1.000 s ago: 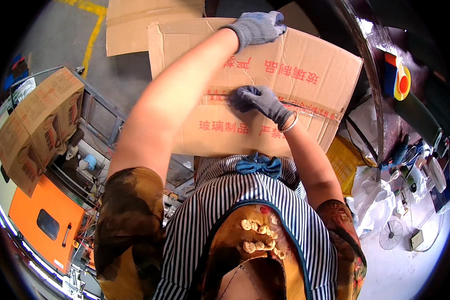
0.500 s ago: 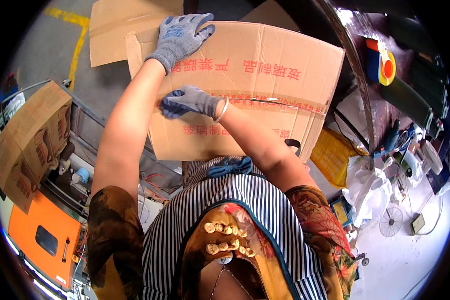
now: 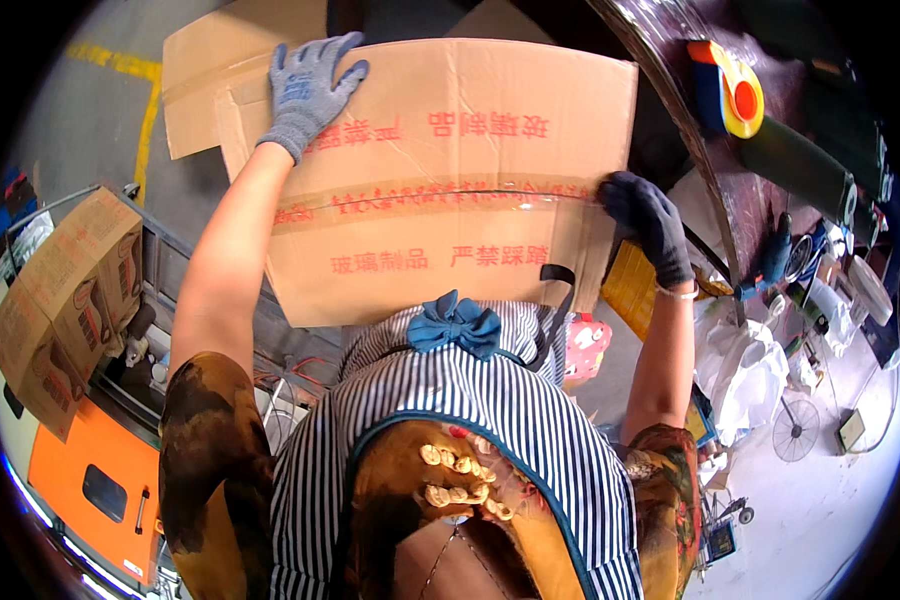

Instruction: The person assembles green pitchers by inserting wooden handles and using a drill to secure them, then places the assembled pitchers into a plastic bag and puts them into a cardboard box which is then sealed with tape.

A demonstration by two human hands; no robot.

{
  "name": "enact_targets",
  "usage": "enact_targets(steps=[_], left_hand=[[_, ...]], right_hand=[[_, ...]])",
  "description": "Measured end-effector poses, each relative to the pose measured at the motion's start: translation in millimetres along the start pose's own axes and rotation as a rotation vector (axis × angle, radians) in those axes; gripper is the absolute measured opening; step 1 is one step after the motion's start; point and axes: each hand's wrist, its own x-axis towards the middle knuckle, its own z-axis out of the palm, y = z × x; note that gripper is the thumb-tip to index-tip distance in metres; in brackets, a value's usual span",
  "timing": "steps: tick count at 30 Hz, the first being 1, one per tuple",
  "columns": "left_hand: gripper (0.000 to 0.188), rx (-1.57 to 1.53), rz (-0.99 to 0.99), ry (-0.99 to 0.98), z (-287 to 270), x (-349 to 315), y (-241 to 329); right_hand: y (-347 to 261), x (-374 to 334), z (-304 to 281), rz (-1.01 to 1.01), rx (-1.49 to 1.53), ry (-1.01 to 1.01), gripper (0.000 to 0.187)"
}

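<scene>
A large brown cardboard box point(image 3: 440, 230) with red printing lies in front of my body. A strip of tape point(image 3: 450, 198) runs across its middle along a dark seam. My left hand point(image 3: 307, 88), in a grey knitted glove, rests on the far left part of the box with its fingers spread. At the right end of the taped seam is my right hand point(image 3: 650, 220), in a dark-palmed glove, its fingers curled against the box's edge. Whatever may lie inside those fingers is hidden.
Another cardboard piece point(image 3: 195, 80) lies beyond the box at far left. On the dark table point(image 3: 685, 110) at right stands an orange, yellow and blue tape dispenser point(image 3: 735, 90). A printed carton point(image 3: 70, 300) and an orange panel point(image 3: 100, 490) are at left. A yellow crate point(image 3: 630, 285) sits lower right.
My right hand has moved from the left part of the seam to the box's right edge. My left hand stays spread on the box; the whole view has shifted somewhat.
</scene>
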Motion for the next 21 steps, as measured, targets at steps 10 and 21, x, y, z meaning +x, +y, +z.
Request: enact_targets(steps=[10,21], left_hand=[[0.072,-0.126,-0.094,0.074,13,-98,187],[0.064,0.034,-0.42,0.254,15,-180,48]], right_hand=[[132,63,150,0.119,0.62,-0.367,0.047],[35,-63,-98,-0.552,-0.628,0.51,0.04]])
